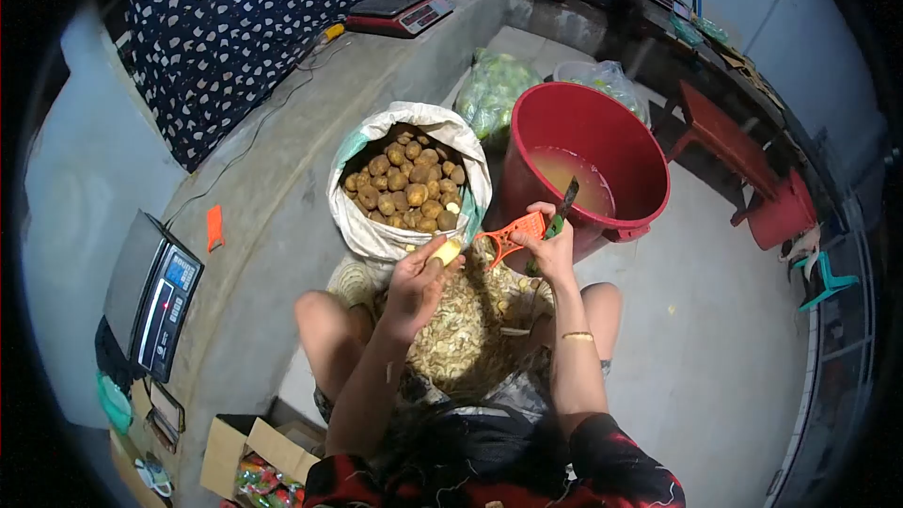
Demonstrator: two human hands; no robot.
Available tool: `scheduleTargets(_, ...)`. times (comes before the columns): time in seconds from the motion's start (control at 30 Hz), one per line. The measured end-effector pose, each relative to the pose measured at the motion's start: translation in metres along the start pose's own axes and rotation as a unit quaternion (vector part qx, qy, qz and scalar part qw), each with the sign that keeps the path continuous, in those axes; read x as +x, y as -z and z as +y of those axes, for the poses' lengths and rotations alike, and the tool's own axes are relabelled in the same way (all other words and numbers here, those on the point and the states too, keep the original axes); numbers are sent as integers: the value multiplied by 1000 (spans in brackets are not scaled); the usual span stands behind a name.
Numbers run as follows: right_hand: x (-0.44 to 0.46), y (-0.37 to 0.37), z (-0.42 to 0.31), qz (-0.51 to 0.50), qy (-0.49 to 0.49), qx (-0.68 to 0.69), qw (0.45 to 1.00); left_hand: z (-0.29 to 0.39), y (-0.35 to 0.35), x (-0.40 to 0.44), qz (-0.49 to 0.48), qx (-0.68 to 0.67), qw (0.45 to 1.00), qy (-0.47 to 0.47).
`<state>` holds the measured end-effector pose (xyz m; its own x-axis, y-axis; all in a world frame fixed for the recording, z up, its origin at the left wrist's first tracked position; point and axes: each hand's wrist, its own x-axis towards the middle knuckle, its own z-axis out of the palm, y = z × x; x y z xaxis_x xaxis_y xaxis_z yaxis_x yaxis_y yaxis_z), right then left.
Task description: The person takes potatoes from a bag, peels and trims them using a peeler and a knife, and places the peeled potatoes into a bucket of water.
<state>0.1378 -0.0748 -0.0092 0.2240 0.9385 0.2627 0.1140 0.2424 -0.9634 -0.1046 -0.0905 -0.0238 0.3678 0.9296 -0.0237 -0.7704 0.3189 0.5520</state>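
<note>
My left hand [416, 287] is closed around a pale peeled potato [449, 251], beside the rim of an open sack [350, 216] of unpeeled potatoes [404, 179]. My right hand [553, 249] grips an orange peeler [515, 233], whose head points toward the potato with a small gap between. A knife [562, 207] with a dark blade and green handle is held in the same hand, blade upward. Below both hands, a heap of peelings [456, 334] lies between my legs.
Just past my right hand stands a large red bucket [649, 179] with cloudy water inside. Bags of green produce [497, 89] sit behind it. A concrete ledge [254, 226] on the left carries scales [167, 306]. An open cardboard box [226, 456] is at lower left, a red stool [720, 136] at right.
</note>
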Motion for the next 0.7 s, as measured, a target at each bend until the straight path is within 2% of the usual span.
scheduleTargets(0.07, -1, -4, -6, -17, -40, 78, 996, 1, -5, 0, 53, 103, 993, -15)
scheduleTargets(0.1, -4, -6, -10, -16, -41, 78, 996, -1, -2, 0, 53, 102, 993, -14)
scheduleTargets(0.17, -7, -11, -15, -64, -3, 26, 998, -2, 5, -1, 1, 204, 979, -28)
scheduleTargets(0.23, -5, -13, -6, -72, 13, 19, 997, -1, -4, -6, -9, 189, 982, -21)
scheduleTargets(0.3, 3, -8, -1, 12, -63, 52, 997, -3, -7, -8, -23, 173, 985, -13)
scheduleTargets(0.37, 4, -3, 1, 6, -34, 26, 999, -4, -4, -6, -19, 166, 986, 6)
scheduleTargets(0.43, -7, -12, -19, -110, 9, 45, 993, -6, 2, -4, -26, 144, 989, 21)
scheduleTargets(0.47, -4, -11, -17, -86, 48, -6, 995, -8, 3, -2, -40, 149, 988, 12)
scheduleTargets(0.5, 1, -3, -1, -34, 19, -41, 998, -10, 3, -3, -55, 155, 986, 3)
scheduleTargets(0.57, 6, 5, 12, -10, -26, 30, 999, -7, 1, -5, -60, 173, 983, 3)
scheduleTargets(0.63, -3, 1, -19, -115, -27, 45, 992, -3, -1, -7, -69, 206, 976, 6)
scheduleTargets(0.7, 0, -2, -17, -131, -2, -14, 991, -6, -3, -6, -81, 229, 970, 0)
